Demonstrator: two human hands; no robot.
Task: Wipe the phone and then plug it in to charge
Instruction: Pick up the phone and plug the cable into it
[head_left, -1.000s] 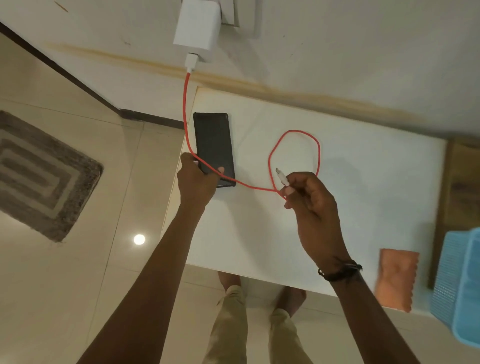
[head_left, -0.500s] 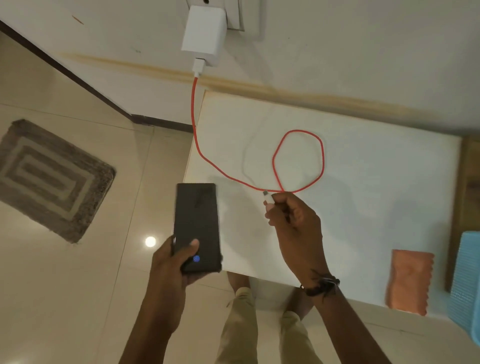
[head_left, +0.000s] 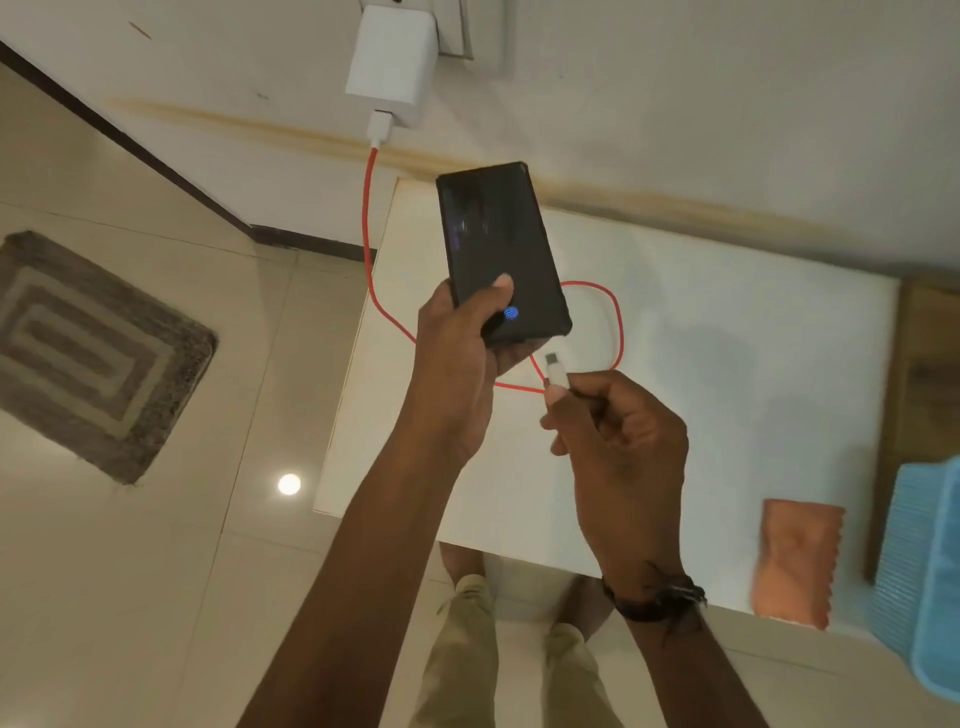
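My left hand (head_left: 457, 364) holds a black phone (head_left: 498, 244) up above the white table (head_left: 701, 364), thumb on its dark screen beside a small blue glowing mark. My right hand (head_left: 618, 441) pinches the white plug (head_left: 555, 370) at the free end of a red cable (head_left: 370, 249). The plug's tip points up toward the phone's lower edge, a short gap away. The cable runs from a white charger (head_left: 392, 62) plugged into the wall and loops on the table behind the phone.
An orange cloth (head_left: 795, 561) lies at the table's near right edge. A light blue basket (head_left: 924, 587) stands at the far right beside a wooden surface (head_left: 930, 364). A grey patterned mat (head_left: 88, 348) lies on the tiled floor to the left.
My left hand picked the phone up off the table's left corner, drew it toward me, then raised it over the table. My right hand lifted the cable plug close to the phone's lower edge.
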